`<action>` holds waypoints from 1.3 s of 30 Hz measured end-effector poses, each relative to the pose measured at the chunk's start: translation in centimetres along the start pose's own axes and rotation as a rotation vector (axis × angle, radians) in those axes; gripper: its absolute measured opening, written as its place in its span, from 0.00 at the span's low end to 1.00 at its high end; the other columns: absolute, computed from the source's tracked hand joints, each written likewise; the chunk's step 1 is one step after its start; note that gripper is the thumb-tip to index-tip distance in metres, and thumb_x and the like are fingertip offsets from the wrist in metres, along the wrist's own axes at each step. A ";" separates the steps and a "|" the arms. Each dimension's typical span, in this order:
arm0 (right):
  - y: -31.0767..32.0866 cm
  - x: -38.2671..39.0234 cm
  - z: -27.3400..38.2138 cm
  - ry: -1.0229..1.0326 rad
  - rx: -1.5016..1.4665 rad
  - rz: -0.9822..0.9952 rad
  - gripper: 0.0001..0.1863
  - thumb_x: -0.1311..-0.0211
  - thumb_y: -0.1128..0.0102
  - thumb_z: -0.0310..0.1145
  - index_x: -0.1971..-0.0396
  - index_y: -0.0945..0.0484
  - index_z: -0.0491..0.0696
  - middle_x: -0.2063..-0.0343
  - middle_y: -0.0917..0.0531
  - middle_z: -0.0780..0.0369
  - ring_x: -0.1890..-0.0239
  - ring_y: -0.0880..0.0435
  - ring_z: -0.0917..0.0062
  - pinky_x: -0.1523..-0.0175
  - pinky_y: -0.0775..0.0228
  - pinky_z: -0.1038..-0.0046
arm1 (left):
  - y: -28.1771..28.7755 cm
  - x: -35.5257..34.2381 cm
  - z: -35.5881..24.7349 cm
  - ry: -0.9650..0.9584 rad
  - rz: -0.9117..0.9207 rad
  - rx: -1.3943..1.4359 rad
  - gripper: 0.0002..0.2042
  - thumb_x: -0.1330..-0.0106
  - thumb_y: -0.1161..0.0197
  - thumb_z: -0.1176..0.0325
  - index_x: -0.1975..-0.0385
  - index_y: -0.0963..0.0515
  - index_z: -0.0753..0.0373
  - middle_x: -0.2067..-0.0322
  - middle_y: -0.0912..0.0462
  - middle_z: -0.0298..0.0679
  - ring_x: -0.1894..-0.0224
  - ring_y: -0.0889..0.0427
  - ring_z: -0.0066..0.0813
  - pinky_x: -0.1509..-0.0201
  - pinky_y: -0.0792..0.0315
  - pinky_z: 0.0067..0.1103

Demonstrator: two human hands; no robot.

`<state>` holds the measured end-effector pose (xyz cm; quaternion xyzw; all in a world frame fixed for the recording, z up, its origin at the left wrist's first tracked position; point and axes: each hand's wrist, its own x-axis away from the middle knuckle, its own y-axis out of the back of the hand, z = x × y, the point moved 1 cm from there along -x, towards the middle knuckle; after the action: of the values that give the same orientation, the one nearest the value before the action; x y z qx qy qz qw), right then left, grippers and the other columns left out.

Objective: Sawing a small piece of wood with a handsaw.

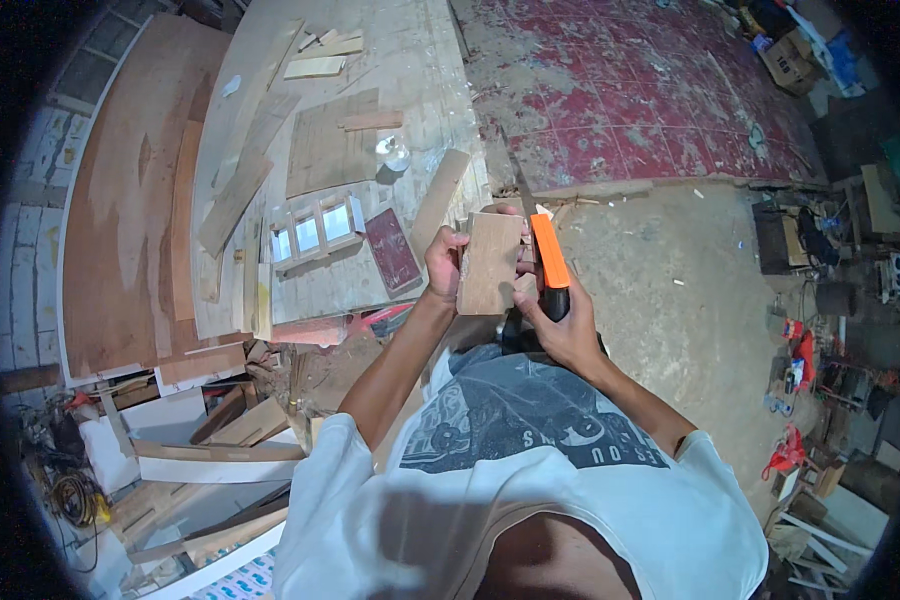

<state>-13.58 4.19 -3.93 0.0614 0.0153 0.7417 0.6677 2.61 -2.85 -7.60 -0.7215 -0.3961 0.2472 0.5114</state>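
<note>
In front of my chest, a flat rectangular wooden block (488,268) is held up by my left hand (444,264), with the thumb along its left edge. My right hand (568,325) is closed around the orange and black handle of a handsaw (549,250). The saw's blade points away from me, past the block's right side. Fingers of my right hand also reach to the block's right edge, partly hidden behind it. Close by on the workbench (410,60) lie a dark red rectangular panel (393,250), a small three-opening wooden frame (316,234) and a wooden strip (440,196).
Farther up the bench are a thin wood sheet (332,150), a clear rounded object (393,153) and several offcuts (315,67). A large plywood sheet (130,190) leans at the left. Scrap boards (215,452) pile up below it. Assorted clutter (800,360) lines the right side.
</note>
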 end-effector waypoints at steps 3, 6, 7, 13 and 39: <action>0.7 -0.2 -0.5 -0.034 -0.054 0.017 0.22 0.43 0.34 0.30 0.49 0.29 0.43 0.58 0.20 0.63 0.63 0.24 0.83 0.54 0.29 0.78 | -0.8 -0.1 0.3 -0.050 -0.033 -0.085 0.36 0.50 0.50 0.55 0.40 0.42 0.66 0.48 0.29 0.55 0.53 0.22 0.51 0.49 0.25 0.42; 1.8 -0.9 0.9 -0.025 0.043 0.049 0.23 0.43 0.33 0.32 0.49 0.29 0.43 0.56 0.20 0.63 0.61 0.25 0.82 0.51 0.30 0.77 | -2.6 -0.2 0.5 -0.119 -0.048 -0.255 0.32 0.48 0.52 0.57 0.42 0.38 0.66 0.51 0.27 0.50 0.50 0.25 0.44 0.45 0.30 0.45; 2.0 -1.0 0.9 -0.027 0.043 0.055 0.23 0.43 0.33 0.32 0.49 0.29 0.43 0.56 0.20 0.63 0.61 0.25 0.82 0.51 0.30 0.77 | -2.8 -0.3 0.7 -0.123 -0.053 -0.254 0.32 0.48 0.52 0.57 0.42 0.38 0.66 0.51 0.27 0.50 0.50 0.25 0.44 0.45 0.30 0.45; 2.7 -1.7 1.1 0.061 -0.023 0.031 0.23 0.47 0.30 0.30 0.52 0.26 0.42 0.66 0.26 0.68 0.70 0.32 0.86 0.63 0.37 0.82 | -2.5 -1.1 2.0 -0.181 -0.247 -0.335 0.29 0.43 0.56 0.61 0.39 0.41 0.63 0.49 0.27 0.50 0.53 0.22 0.42 0.49 0.25 0.37; 6.0 0.0 -0.2 -0.173 -0.253 0.044 0.22 0.48 0.28 0.30 0.57 0.30 0.42 0.65 0.20 0.63 0.63 0.21 0.84 0.58 0.27 0.81 | -4.4 -1.8 4.4 -0.271 -0.296 -0.773 0.40 0.52 0.38 0.75 0.35 0.46 0.59 0.46 0.32 0.43 0.45 0.31 0.32 0.39 0.38 0.26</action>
<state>-19.52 3.60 -3.48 0.0409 -0.1374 0.7441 0.6525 -3.17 -1.26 -5.09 -0.7563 -0.6224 0.0972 0.1768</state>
